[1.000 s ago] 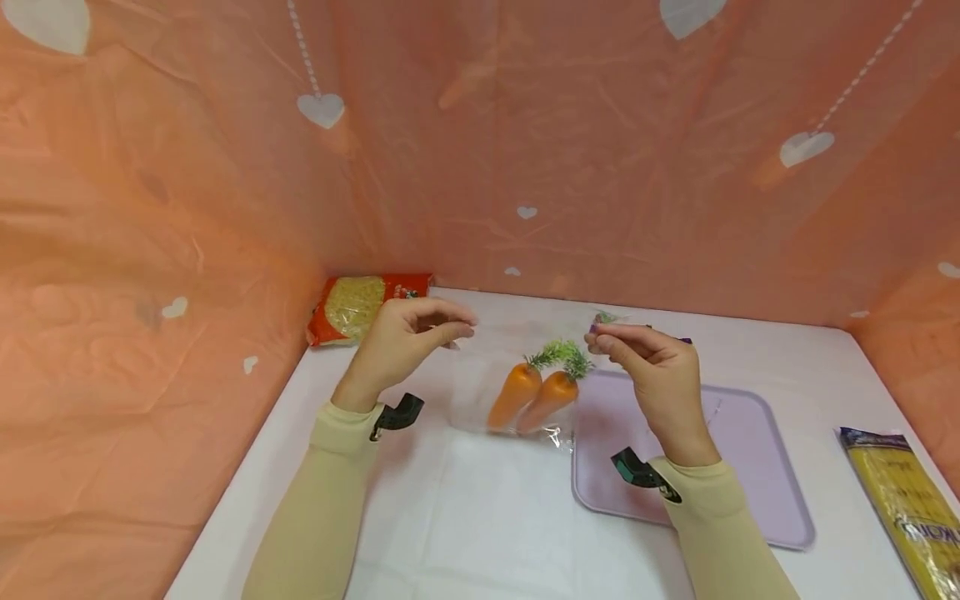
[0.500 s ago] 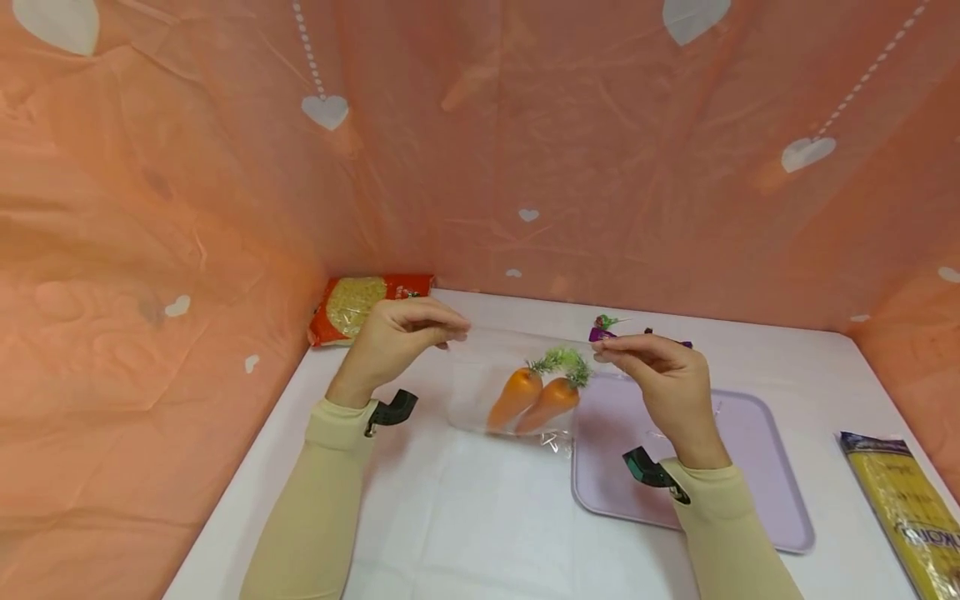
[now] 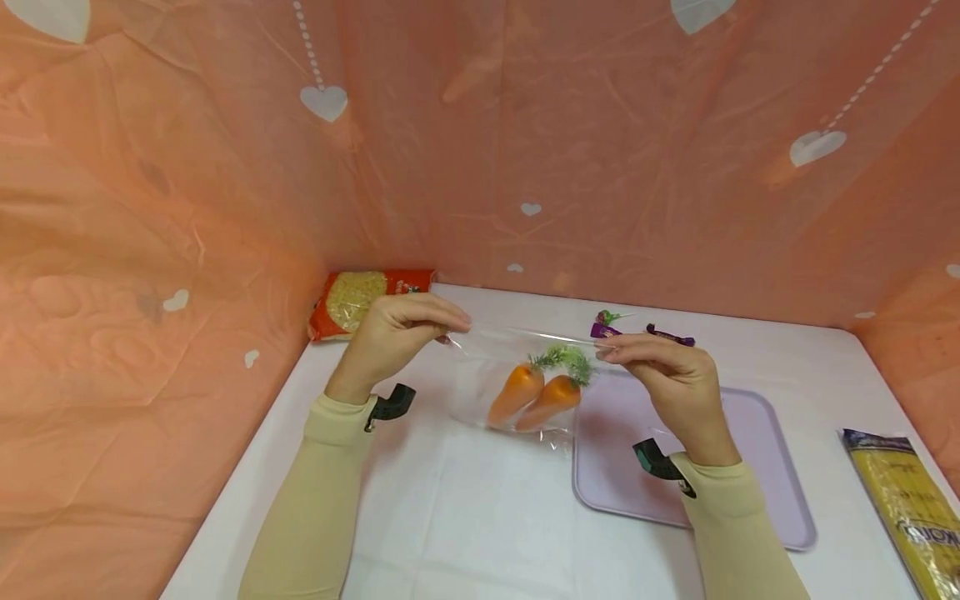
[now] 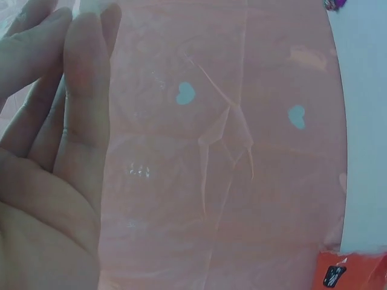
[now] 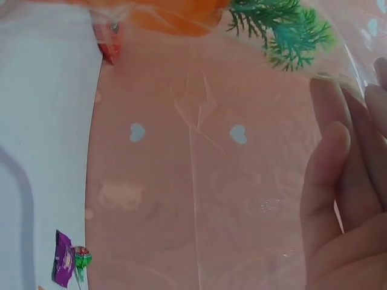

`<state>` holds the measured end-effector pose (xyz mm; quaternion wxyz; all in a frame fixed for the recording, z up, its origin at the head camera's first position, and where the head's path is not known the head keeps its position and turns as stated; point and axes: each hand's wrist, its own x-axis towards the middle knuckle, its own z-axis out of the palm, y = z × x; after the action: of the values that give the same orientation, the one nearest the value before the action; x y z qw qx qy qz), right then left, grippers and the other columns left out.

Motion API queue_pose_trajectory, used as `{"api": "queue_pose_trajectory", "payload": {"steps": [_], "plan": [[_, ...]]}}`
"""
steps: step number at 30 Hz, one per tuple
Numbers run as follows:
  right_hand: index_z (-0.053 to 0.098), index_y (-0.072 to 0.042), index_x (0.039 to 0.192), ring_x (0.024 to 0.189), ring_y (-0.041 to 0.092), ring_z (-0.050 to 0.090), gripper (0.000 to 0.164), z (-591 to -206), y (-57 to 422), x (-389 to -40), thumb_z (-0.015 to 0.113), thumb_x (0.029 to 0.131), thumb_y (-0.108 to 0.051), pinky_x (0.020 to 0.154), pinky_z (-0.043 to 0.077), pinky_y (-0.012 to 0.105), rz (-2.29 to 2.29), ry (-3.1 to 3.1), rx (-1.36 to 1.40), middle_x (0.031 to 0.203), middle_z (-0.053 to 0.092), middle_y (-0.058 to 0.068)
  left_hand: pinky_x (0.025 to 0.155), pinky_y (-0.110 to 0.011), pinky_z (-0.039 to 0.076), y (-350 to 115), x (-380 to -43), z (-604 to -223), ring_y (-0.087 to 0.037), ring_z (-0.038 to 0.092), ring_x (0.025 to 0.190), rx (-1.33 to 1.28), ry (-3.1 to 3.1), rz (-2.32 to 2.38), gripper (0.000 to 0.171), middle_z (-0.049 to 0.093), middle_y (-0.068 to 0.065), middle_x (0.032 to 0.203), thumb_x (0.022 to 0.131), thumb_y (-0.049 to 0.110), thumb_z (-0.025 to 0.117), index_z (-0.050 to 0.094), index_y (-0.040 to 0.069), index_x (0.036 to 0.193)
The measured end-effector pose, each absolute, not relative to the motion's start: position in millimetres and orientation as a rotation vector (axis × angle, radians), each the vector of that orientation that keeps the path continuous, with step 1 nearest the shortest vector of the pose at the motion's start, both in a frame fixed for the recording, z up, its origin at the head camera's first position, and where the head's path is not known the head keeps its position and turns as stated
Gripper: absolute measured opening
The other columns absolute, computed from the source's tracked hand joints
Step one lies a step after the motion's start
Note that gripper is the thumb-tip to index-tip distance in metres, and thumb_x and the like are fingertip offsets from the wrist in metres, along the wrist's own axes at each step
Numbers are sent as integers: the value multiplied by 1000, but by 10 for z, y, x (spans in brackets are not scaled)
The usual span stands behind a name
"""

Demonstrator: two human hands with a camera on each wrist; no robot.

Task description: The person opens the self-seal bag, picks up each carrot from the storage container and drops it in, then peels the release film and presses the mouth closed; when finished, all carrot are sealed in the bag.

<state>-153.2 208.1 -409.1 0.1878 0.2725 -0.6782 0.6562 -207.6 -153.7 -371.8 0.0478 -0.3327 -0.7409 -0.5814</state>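
Two orange carrots (image 3: 517, 393) with green feathery tops lie inside a clear plastic bag (image 3: 476, 392) in the middle of the head view. My left hand (image 3: 401, 342) pinches the bag's upper left corner between thumb and fingers. At the upper right corner my right hand (image 3: 671, 379) pinches the same top edge, which is stretched fairly straight between both hands. The right wrist view shows the green carrot top (image 5: 290, 33) behind the film, close to the right fingers (image 5: 326, 157). In the left wrist view the left fingers (image 4: 84, 90) are seen from the palm side.
A lilac tray (image 3: 622, 483) lies right of the bag, partly under the right forearm. Behind it are a lollipop (image 3: 604, 317) and purple-wrapped sweets (image 3: 670, 336). A red pasta packet (image 3: 356, 302) lies back left, a yellow packet (image 3: 900, 500) at the right edge.
The right hand has shifted slightly right and down, off the purple sweet's spot, onto the bag's corner. The bag's top edge has become taut. The left hand has moved slightly left.
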Motion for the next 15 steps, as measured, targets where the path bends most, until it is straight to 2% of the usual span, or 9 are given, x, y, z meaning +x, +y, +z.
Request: {"api": "queue_pose_trajectory", "payload": {"steps": [6, 10, 15], "plan": [[76, 8, 89, 105, 17, 74, 16, -4075, 2091, -1505, 66, 85, 20, 90, 59, 25, 1785, -2001, 699, 98, 78, 11, 76, -34, 63, -1523, -2061, -3699, -24, 74, 88, -960, -2346, -1688, 20, 78, 1, 101, 97, 4, 65, 81, 17, 100], [75, 9, 91, 105, 19, 73, 19, -4071, 2100, -1512, 65, 84, 22, 93, 58, 25, 1793, -1994, 764, 99, 77, 14, 81, -33, 63, -1520, -2054, -3711, -19, 74, 89, -988, -2366, -1654, 19, 77, 2, 102, 98, 8, 65, 80, 18, 104], [74, 7, 98, 103, 20, 72, 19, -4050, 2107, -1490, 62, 88, 19, 93, 57, 23, 1830, -2023, 763, 103, 76, 14, 82, -32, 62, -1513, -2039, -3733, -12, 71, 92, -1002, -2385, -1600, 16, 75, 5, 105, 97, 16, 68, 78, 20, 109]]}}
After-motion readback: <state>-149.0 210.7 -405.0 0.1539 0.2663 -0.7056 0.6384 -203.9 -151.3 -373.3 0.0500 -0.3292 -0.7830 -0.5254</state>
